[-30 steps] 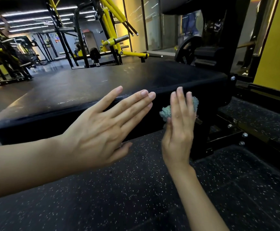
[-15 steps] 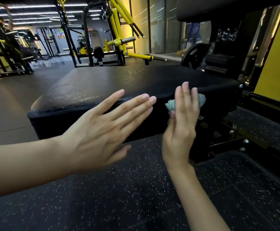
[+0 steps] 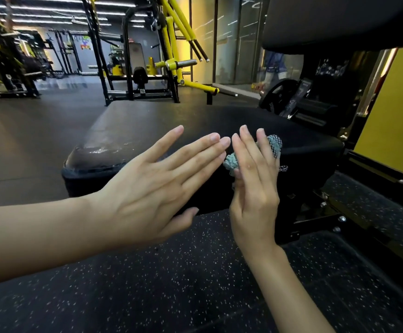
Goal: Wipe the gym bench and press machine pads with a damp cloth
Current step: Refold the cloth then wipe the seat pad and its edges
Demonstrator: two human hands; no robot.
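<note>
- The person's right hand is pressing a bunched teal cloth against the near side edge of the black bench pad. This looks like a wiping stroke along that rim.
- Its fingers are lying straight and close together, pointing up. They are flattening the cloth beneath them rather than curling round it, and the thumb is hidden.
- The left hand is hovering just left of the right, fingers extended and slightly fanned, holding nothing. It is probably there for balance; whether it touches the pad cannot be told.
- Both forearms are reaching in from the near side, low over the speckled floor.
- A second dark pad is hanging overhead at far right, untouched.
</note>
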